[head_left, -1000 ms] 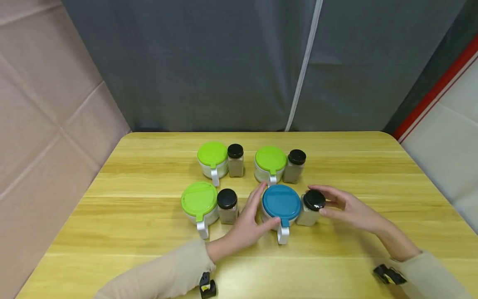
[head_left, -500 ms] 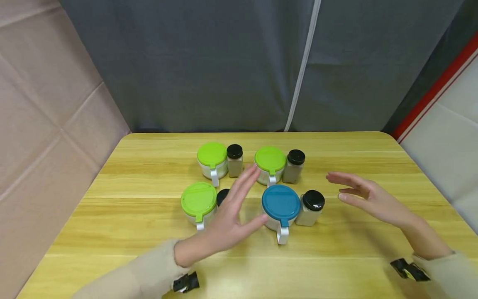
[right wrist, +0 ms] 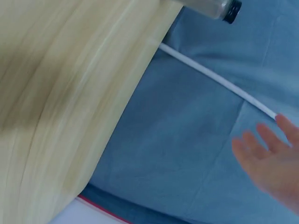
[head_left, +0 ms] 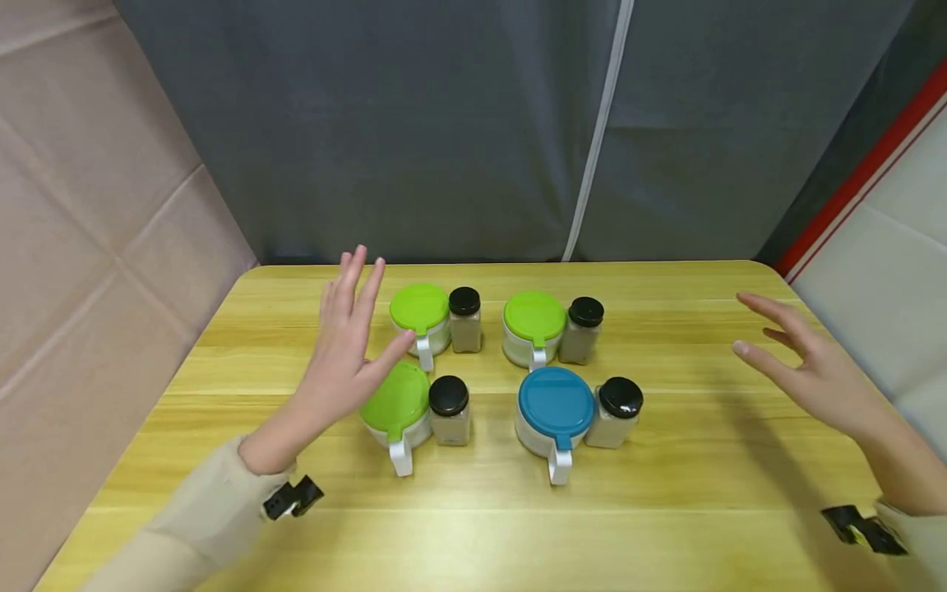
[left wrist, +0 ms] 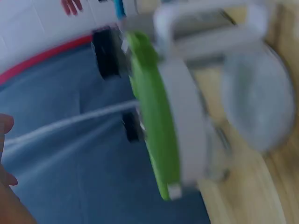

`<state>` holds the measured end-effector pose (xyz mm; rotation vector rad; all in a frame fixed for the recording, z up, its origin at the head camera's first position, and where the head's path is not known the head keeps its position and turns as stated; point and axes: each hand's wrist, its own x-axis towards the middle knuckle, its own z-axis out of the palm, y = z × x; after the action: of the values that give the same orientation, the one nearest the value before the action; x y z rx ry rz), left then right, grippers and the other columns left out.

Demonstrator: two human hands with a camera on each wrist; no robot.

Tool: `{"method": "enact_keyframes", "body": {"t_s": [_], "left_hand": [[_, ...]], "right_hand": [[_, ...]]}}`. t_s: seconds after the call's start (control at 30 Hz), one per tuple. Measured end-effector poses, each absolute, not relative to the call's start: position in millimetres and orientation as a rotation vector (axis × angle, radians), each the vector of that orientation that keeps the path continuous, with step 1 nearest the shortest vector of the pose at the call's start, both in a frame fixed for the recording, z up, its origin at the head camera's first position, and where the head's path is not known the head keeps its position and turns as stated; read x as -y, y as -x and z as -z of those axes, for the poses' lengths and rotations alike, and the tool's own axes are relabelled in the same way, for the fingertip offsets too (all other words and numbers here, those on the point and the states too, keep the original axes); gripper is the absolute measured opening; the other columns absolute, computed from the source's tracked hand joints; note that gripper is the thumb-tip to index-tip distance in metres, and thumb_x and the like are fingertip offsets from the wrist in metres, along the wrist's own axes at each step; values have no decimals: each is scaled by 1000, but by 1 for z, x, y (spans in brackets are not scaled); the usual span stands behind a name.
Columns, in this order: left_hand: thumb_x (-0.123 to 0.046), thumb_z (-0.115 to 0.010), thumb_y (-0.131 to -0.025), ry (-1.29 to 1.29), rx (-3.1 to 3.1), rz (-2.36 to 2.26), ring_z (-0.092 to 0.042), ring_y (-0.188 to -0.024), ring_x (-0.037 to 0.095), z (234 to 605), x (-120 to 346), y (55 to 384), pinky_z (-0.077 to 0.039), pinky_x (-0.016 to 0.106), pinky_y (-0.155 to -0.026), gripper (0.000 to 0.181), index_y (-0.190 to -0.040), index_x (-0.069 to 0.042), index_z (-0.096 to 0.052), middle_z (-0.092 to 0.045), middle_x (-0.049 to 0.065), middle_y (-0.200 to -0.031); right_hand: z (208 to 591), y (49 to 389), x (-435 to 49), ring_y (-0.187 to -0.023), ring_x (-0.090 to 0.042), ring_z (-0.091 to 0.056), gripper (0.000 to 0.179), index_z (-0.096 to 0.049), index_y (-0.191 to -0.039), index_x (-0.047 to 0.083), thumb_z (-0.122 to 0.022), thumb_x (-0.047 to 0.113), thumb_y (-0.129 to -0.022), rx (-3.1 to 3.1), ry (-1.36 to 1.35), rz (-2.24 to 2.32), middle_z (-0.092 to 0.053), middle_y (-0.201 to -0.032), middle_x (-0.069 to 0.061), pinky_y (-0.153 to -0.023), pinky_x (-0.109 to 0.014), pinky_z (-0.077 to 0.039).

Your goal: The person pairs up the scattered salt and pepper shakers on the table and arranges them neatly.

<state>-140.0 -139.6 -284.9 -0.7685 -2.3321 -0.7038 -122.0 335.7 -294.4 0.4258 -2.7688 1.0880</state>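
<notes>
My left hand hovers with spread fingers over the left side of the group, its thumb partly covering the front green-lidded jar. My right hand is in the air at the right, fingers relaxed, holding nothing. A blue-lidded jar with a white handle stands at the front right, beside a black-capped square bottle. Another black-capped bottle is next to the front green-lidded jar. In the left wrist view, a green-lidded jar is large and blurred.
Behind stand two more green-lidded jars, one left and one right, each with a black-capped bottle on its right, the left bottle and right bottle. The wooden table ends at a dark curtain.
Both hands have moved apart from the blue-lidded jar and its bottle: the left hand went left and up, the right hand went right. The jars and bottles stay where they stood.
</notes>
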Motion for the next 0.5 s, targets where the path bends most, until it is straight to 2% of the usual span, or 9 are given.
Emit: {"method": "enact_keyframes", "body": {"t_s": [0.07, 0.17, 0.27, 0.43, 0.5], "left_hand": [[-55, -33, -92, 716, 2380, 644, 3, -137, 28, 290, 151, 146, 4, 52, -105, 76, -146, -4, -15, -2, 13, -151], [-50, -39, -93, 639, 2470, 589, 5, -136, 28, 300, 165, 155, 7, 54, -104, 73, -146, -5, -15, -2, 14, -151], [-45, -42, -93, 555, 2554, 551, 6, -136, 29, 311, 178, 162, 8, 57, -102, 71, -146, -5, -16, -1, 15, -151], [-46, -38, -95, 447, 2683, 519, 6, -136, 31, 327, 197, 170, 9, 61, -99, 67, -146, -10, -17, -2, 17, -150], [-47, -35, -95, 421, 2745, 516, 6, -136, 31, 333, 204, 173, 10, 62, -99, 65, -146, -11, -18, -3, 17, -150]], "right_hand": [[295, 123, -339, -134, -23, -12, 64, -18, -147, 22, -52, 11, -93, 2721, -398, -1074, -14, -150, -1, -92, -68, -13], [299, 126, -345, -135, -31, -2, 67, -13, -147, 16, -51, 10, -93, 2668, -368, -1048, -6, -150, -10, -95, -68, -3], [307, 130, -351, -134, -36, 2, 68, -10, -148, 14, -51, 14, -93, 2660, -324, -969, -2, -150, -16, -96, -67, 1], [328, 139, -364, -131, -48, 3, 70, -9, -146, 1, -51, 21, -92, 2665, -351, -751, -1, -146, -30, -97, -66, 6], [335, 140, -366, -130, -47, 7, 71, -5, -145, 0, -47, 25, -94, 2727, -333, -710, 2, -145, -32, -95, -66, 11]]}}
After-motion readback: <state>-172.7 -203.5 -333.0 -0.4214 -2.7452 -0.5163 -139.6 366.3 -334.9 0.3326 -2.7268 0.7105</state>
